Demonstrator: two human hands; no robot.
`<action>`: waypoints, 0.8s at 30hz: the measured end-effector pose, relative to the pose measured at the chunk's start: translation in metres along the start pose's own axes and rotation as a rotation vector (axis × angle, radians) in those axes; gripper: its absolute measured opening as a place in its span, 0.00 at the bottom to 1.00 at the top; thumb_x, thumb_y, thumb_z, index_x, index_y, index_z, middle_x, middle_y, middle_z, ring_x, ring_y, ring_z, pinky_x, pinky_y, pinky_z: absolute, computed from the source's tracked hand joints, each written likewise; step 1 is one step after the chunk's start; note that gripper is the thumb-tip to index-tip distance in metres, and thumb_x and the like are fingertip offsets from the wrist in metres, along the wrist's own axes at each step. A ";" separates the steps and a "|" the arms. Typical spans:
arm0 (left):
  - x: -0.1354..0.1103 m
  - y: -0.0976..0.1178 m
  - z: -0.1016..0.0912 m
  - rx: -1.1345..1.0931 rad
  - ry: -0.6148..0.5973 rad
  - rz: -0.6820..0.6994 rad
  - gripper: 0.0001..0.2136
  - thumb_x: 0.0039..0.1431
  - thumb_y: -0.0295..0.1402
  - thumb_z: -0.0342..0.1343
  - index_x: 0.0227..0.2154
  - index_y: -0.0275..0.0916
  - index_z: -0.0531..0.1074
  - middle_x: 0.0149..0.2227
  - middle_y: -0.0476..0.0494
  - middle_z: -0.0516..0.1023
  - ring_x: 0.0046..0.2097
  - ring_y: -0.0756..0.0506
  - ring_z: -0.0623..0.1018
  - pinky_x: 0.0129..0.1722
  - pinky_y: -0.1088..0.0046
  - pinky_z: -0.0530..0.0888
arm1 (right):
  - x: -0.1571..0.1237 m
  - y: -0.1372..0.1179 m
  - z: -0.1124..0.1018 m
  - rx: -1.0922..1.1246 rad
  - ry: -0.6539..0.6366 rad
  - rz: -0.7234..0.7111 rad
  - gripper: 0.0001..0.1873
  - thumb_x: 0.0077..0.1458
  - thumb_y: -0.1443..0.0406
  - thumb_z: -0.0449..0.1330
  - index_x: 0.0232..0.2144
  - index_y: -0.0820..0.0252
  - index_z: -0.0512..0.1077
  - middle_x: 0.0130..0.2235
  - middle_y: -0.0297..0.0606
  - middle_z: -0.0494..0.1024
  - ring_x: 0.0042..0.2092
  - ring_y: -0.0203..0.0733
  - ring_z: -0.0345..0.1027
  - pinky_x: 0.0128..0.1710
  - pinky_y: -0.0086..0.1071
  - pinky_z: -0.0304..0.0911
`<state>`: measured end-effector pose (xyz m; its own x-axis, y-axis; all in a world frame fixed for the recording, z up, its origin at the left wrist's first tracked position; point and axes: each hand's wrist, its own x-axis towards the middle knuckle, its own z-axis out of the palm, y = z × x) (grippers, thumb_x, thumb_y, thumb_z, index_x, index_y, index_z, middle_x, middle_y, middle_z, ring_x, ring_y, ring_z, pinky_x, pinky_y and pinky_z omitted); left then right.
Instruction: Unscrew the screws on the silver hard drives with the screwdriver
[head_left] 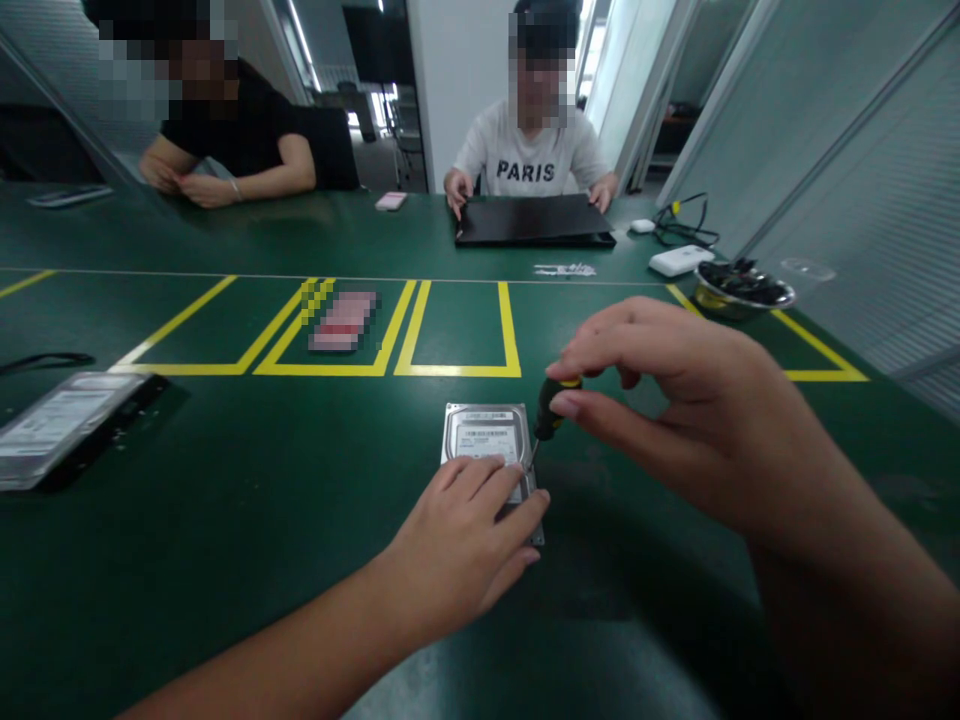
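Note:
A silver hard drive with a white label lies flat on the green table in front of me. My left hand rests over its lower part, fingers across the top and thumb by the near right edge, holding it down and hiding that portion. Between the thumb and fingertips of my right hand is a small screwdriver with a dark green handle marked in yellow. It tilts slightly, and its thin metal tip meets the drive's right side near my left fingertips. Whether the tip sits in a screw is too small to tell.
Another boxed drive-like device lies at the left. Yellow tape marks rectangles, one holding a pink item. A metal bowl of dark parts stands right. Across the table, one person handles a black panel; another sits left.

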<state>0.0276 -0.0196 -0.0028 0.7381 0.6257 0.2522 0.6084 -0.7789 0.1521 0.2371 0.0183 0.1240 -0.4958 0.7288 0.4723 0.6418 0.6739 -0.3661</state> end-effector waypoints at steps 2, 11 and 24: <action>0.000 0.000 0.000 0.002 0.000 -0.002 0.21 0.65 0.39 0.54 0.59 0.44 0.66 0.56 0.38 0.70 0.55 0.34 0.70 0.52 0.48 0.70 | 0.000 0.000 0.000 -0.021 0.004 0.011 0.03 0.58 0.64 0.61 0.35 0.55 0.75 0.38 0.35 0.79 0.39 0.42 0.71 0.36 0.36 0.63; 0.001 0.001 -0.001 0.002 0.014 0.002 0.20 0.65 0.39 0.55 0.59 0.43 0.66 0.56 0.38 0.71 0.54 0.34 0.70 0.52 0.48 0.70 | 0.000 -0.002 0.000 -0.028 -0.001 0.015 0.05 0.58 0.63 0.61 0.36 0.57 0.76 0.38 0.38 0.79 0.39 0.42 0.71 0.35 0.35 0.62; -0.001 0.000 0.000 -0.007 0.017 0.005 0.20 0.65 0.39 0.54 0.59 0.43 0.66 0.56 0.37 0.72 0.55 0.33 0.70 0.52 0.47 0.70 | 0.000 -0.003 -0.001 -0.032 -0.009 0.036 0.05 0.58 0.64 0.60 0.37 0.54 0.76 0.38 0.36 0.80 0.39 0.43 0.73 0.37 0.37 0.65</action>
<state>0.0268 -0.0204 -0.0033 0.7361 0.6212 0.2688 0.6028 -0.7823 0.1571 0.2358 0.0164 0.1258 -0.4772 0.7540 0.4514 0.6779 0.6427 -0.3568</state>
